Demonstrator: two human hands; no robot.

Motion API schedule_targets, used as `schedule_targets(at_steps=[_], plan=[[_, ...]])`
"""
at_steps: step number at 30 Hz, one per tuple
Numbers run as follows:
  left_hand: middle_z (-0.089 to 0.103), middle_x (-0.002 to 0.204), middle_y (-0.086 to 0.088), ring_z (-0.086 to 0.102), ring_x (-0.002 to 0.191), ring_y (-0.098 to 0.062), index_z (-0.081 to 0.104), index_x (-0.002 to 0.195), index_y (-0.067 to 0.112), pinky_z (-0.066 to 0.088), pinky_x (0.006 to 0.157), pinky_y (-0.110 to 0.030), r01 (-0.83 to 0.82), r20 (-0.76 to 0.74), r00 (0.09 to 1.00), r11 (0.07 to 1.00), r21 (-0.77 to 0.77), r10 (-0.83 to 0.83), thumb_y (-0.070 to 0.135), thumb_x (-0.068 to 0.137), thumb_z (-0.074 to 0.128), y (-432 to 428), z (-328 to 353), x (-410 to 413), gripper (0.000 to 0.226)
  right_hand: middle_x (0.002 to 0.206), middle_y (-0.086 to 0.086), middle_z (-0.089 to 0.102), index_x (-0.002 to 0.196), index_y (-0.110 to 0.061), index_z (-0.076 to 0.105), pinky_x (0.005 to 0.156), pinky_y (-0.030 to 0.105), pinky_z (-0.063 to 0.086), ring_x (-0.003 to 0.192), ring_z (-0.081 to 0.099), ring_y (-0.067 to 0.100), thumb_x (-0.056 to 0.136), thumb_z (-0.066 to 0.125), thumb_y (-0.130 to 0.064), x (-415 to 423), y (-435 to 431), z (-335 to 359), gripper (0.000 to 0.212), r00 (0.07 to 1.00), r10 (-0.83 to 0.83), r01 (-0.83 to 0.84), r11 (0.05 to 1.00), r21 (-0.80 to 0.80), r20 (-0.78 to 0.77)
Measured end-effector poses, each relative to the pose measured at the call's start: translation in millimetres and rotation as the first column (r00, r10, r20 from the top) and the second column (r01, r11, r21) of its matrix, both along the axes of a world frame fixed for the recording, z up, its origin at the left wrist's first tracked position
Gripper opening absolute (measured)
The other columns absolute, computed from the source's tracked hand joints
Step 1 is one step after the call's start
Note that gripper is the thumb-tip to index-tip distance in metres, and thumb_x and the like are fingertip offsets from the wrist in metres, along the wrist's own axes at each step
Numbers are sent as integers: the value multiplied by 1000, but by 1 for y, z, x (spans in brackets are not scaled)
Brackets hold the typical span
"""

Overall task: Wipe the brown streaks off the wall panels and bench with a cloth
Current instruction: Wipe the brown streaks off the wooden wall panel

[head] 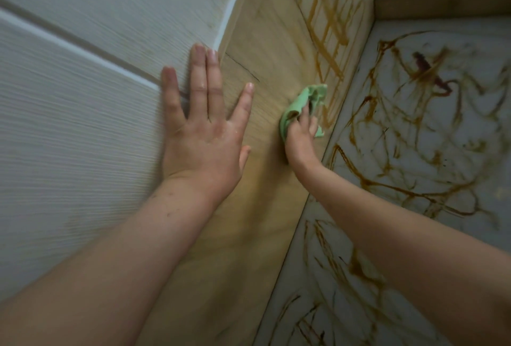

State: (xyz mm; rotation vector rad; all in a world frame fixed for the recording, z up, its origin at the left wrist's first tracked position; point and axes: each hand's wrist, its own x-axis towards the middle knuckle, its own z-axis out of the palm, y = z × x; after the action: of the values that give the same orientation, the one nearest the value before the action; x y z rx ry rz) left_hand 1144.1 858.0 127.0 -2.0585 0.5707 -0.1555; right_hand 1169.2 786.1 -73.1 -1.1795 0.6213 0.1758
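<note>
Left hand (203, 127) fingers spread flat on wall; right hand (300, 135) fingers grasping green cloth (307, 99)

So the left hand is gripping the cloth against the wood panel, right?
Not quite. It is the right hand that grips the cloth against the wood panel. The left hand lies flat and holds nothing. The head view shows it.

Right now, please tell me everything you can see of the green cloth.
The green cloth is pale mint, soft-looking and crumpled into a wad. The right hand grips it with curled fingers and presses it against the tan wood-look wall panel, beside the brown streaks. One corner sticks out from under the hand.
</note>
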Motion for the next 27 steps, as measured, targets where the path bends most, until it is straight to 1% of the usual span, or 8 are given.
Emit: schedule_targets(at_steps=[3,5,10,13,16,21,24,27], plan=[[-26,159,-38,-22,151,-52,-2,164,35,-13,115,-69,-20,-13,1000,1000,-10,20,77,90,39,-1,1,0,95,171,-8,-11,163,-43,7,122,42,6,159,-4,20,111,35,-32,17,-26,45,60,958,61,-15,987,-163,280],[-28,159,-37,-24,150,-52,-2,164,35,-12,116,-69,-31,-22,999,999,-26,31,77,90,39,-1,3,0,94,172,-10,-9,163,-43,9,121,41,5,159,-4,17,111,36,-35,31,-39,54,60,941,83,2,968,-252,329],[-30,158,-37,-27,150,-51,-5,164,33,-8,120,-69,-49,-37,998,998,-37,48,75,93,39,-1,4,-1,94,173,0,2,165,-38,3,127,50,14,158,11,31,110,25,-48,39,-45,21,60,988,129,-140,978,-152,-81],[-32,157,-37,-29,149,-52,-6,164,33,-4,122,-68,-66,-46,997,996,-53,64,74,93,43,-5,5,-4,95,172,-2,13,160,-53,-3,120,60,31,154,24,33,101,31,-58,15,-46,14,67,951,292,-302,947,-109,-98],[-35,155,-39,-31,146,-54,-9,163,31,-5,122,-66,-116,-37,993,992,-47,115,67,92,51,-13,4,-7,100,168,-1,26,158,-56,1,111,58,46,149,37,31,101,40,-52,9,-54,31,70,937,346,-350,929,-124,-52],[-35,152,-43,-32,144,-57,-3,165,26,-11,124,-61,-169,-77,984,981,-91,162,49,97,53,-24,2,-8,91,172,-1,11,164,-44,10,128,50,18,158,15,26,105,46,-36,30,-72,90,69,955,263,-208,924,-321,135],[-34,151,-44,-31,144,-59,2,165,27,-13,123,-61,-170,-77,984,979,-117,162,50,98,49,-23,-2,-6,85,172,-1,5,164,-41,16,120,31,10,159,6,19,108,46,-26,51,-84,120,65,919,228,-91,916,-390,321],[-32,151,-45,-29,144,-60,4,164,28,-13,123,-62,-185,-91,981,972,-146,173,50,99,49,-25,-7,-4,82,172,2,0,164,-37,16,119,30,7,159,0,19,110,41,-26,80,-96,130,61,891,189,7,904,-428,414]])
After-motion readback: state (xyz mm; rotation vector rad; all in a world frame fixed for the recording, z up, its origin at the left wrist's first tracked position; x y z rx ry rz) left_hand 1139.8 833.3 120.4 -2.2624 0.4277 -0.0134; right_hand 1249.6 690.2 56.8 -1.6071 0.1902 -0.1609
